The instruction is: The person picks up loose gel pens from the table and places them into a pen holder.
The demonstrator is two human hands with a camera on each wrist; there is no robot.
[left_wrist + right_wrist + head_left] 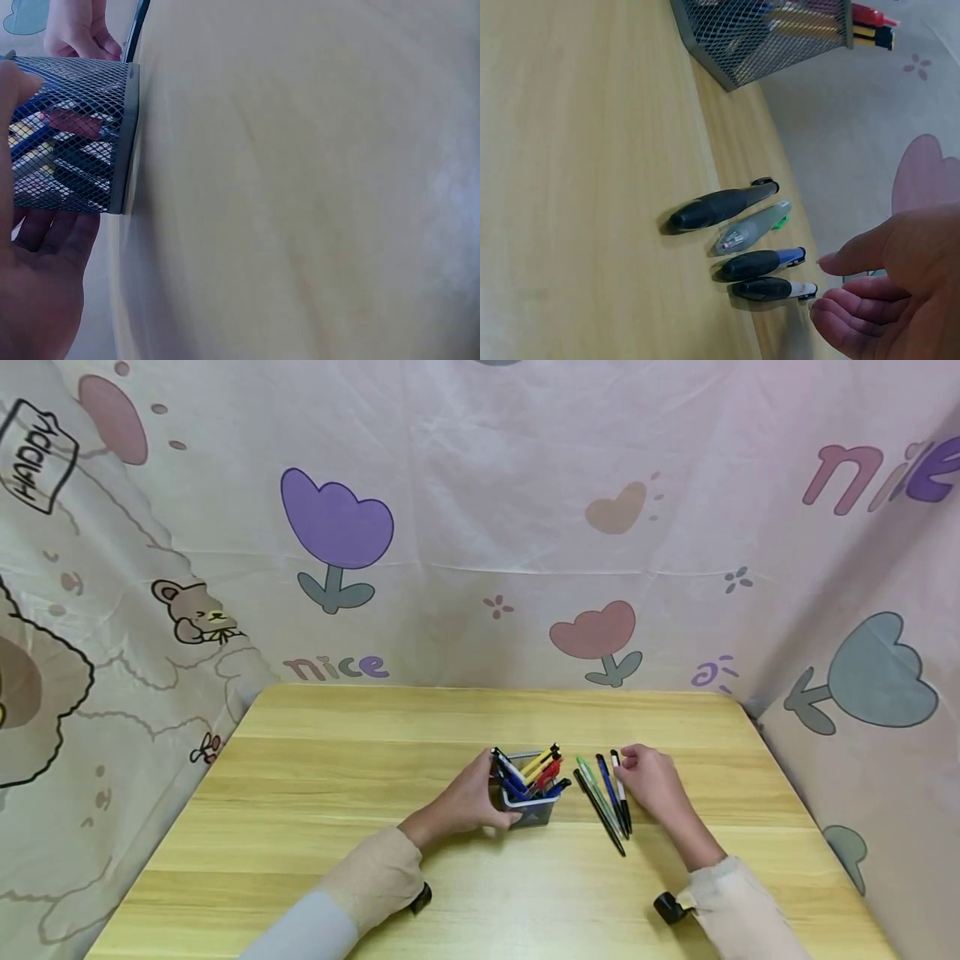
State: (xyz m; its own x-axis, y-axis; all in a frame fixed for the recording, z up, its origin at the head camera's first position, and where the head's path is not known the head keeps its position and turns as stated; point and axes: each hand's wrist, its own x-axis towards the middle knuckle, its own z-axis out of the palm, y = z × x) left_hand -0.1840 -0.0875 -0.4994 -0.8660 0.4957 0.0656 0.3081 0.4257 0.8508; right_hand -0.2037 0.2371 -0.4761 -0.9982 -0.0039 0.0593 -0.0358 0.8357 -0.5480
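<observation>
My left hand [474, 795] grips a dark wire-mesh pen holder [534, 815], thumb at the near side and fingers round the left side. In the left wrist view the mesh pen holder [75, 150] stands between thumb and fingers, packed with pens showing through. To its right lie a black pen [598, 810], a clear pen with a green end [592, 781], a blue pen [609, 785] and a white-and-black pen [620, 787]. My right hand [885, 292] is beside the far end of the white-and-black pen [776, 289], thumb and loosely bent fingers apart, holding nothing.
The wooden table [315, 760] reaches back to a printed cloth backdrop [465, 510]. Blue, yellow and red pens [542, 770] stick out of the holder. A small black device [670, 907] sits at the right wrist, another [422, 897] at the left.
</observation>
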